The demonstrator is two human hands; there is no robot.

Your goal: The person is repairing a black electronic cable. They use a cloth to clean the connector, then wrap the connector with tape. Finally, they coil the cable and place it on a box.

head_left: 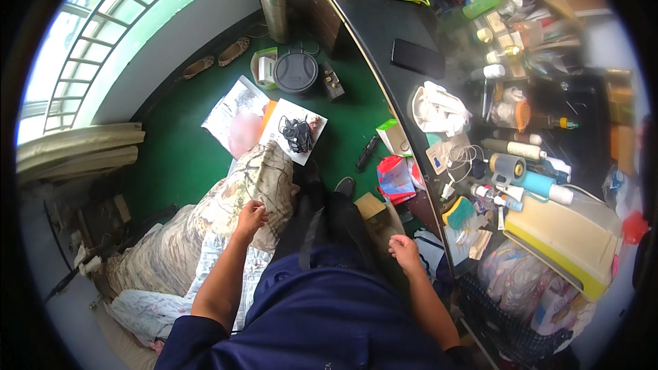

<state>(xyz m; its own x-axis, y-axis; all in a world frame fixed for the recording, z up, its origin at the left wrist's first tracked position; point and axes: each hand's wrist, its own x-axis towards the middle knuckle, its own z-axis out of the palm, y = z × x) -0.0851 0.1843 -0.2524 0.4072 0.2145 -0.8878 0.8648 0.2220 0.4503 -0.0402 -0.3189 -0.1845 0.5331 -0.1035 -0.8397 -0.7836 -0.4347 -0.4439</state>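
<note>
My left hand (pixel 253 219) hangs over the edge of a camouflage-patterned blanket (pixel 185 240), its fingers loosely bent and slightly apart, with nothing seen in them. My right hand (pixel 404 252) is near the table's front edge, fingers curled in; nothing shows in it. Ahead of me, a bundle of black cables (pixel 297 136) lies on a white board (pixel 279 127). Beside it are a printed sheet (pixel 229 109) and a pinkish round shape (pixel 245 133), too blurred to name.
A long dark table (pixel 370 34) on the right carries a black phone (pixel 417 58), white cloth (pixel 440 109), bottles and a beige-lidded box (pixel 565 233). A round black lidded bin (pixel 296 72), shoes (pixel 233 51) and a red-blue bag (pixel 397 178) stand on the green floor (pixel 164 157).
</note>
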